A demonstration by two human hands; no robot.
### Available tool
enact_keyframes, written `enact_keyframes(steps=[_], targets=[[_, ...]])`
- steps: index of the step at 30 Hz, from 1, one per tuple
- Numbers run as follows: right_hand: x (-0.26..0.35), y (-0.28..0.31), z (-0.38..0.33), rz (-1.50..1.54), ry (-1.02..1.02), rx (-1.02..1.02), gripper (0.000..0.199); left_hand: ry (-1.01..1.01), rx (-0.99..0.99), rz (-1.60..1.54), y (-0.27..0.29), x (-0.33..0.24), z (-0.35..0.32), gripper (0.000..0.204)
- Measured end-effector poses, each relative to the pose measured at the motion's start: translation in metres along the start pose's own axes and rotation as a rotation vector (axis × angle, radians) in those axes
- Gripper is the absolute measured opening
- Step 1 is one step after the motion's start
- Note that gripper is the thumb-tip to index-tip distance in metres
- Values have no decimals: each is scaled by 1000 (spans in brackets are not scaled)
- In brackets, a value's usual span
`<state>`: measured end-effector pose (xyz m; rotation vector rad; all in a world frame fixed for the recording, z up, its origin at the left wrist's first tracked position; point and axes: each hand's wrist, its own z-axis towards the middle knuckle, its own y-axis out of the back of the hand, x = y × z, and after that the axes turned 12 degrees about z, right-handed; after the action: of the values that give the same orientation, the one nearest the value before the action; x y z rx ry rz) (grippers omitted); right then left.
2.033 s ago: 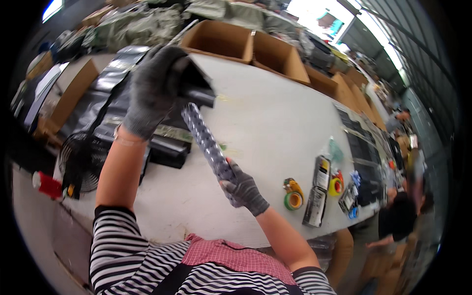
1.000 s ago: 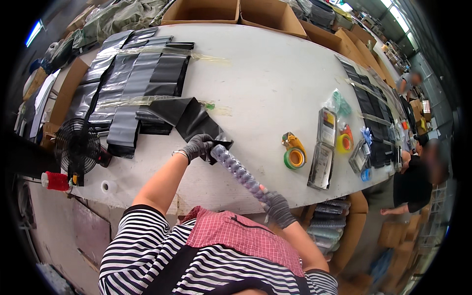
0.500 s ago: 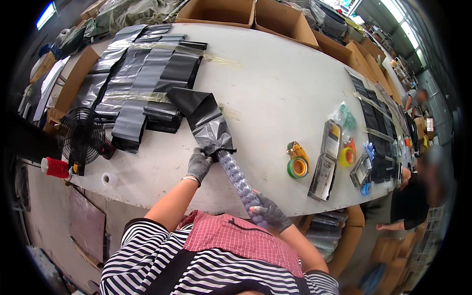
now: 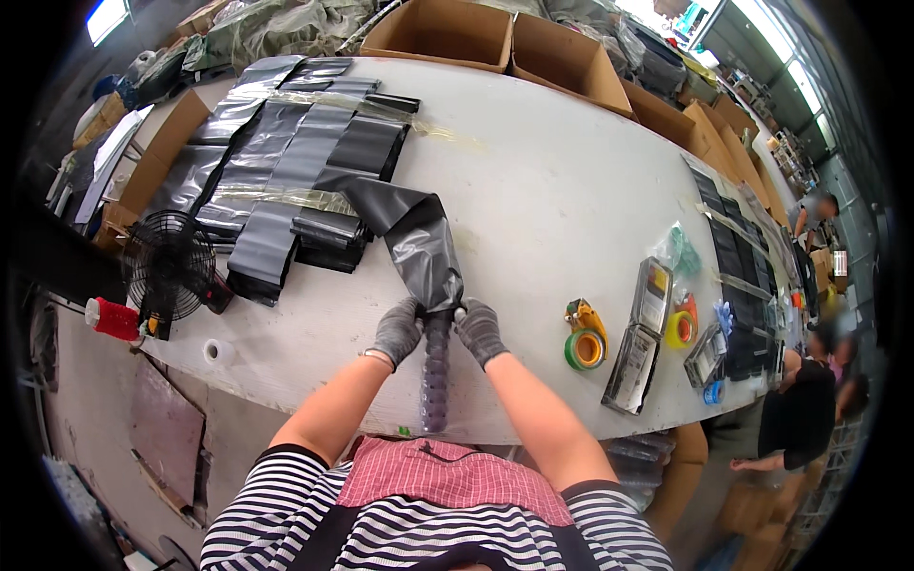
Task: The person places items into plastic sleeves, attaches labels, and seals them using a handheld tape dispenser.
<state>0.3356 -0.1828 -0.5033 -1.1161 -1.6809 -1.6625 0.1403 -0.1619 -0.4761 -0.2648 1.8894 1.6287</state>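
"While the bag [image 4: 424, 252] stretches over the surface [image 4: 543, 209], what is the left hand [image 4: 398, 329] doing?"

"Pinching the left side of the bag's mouth, fingers curled in."

"And the right hand [image 4: 479, 331]?"

"Much the same, opposite: its bent fingers pinch the right side of that mouth. The two are near each other, with the roll [image 4: 435, 381] between them."

"Where does the roll sit, then?"

"Its far end is inside the bag's mouth. The rest, bumpy and see-through, sticks out toward the checked apron [image 4: 447, 481]. Whether it touches the surface I can't tell."

"How does the bag lie?"

"Black and creased, it bends leftward, its far end reaching the stack [image 4: 305, 152] of black bags."

"Anything to the right?"

"A dispenser [image 4: 586, 333] with green tape, and beside it an open black case [image 4: 640, 333]."

"And to the left?"

"A black fan [image 4: 169, 265], a red spool [image 4: 114, 319] just beside it, and a white reel [image 4: 218, 352] near the surface's edge."
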Motion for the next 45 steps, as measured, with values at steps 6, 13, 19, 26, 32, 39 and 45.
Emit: enact_keyframes(steps=[6,13,19,26,32,39,45], targets=[[-19,40,-167,-140,100,427,23,-361,442,-159,-4,16,-116,35],[-6,58,-166,-237,-86,627,29,-249,675,-287,-20,-23,-99,33],[-60,81,-167,-110,-84,114,30,-148,522,-204,-58,-52,-58,28],[-73,159,-179,359,-173,348,37,27,413,93,-96,-52,-53,44],[-123,332,-119,-258,121,-564,10,-115,293,424,-69,-100,-55,28],[-189,428,-21,-556,-299,-205,23,-85,290,458,-77,-98,-53,26],[-224,425,3,-742,-347,-47,18,-85,278,433,-85,-91,-54,25]])
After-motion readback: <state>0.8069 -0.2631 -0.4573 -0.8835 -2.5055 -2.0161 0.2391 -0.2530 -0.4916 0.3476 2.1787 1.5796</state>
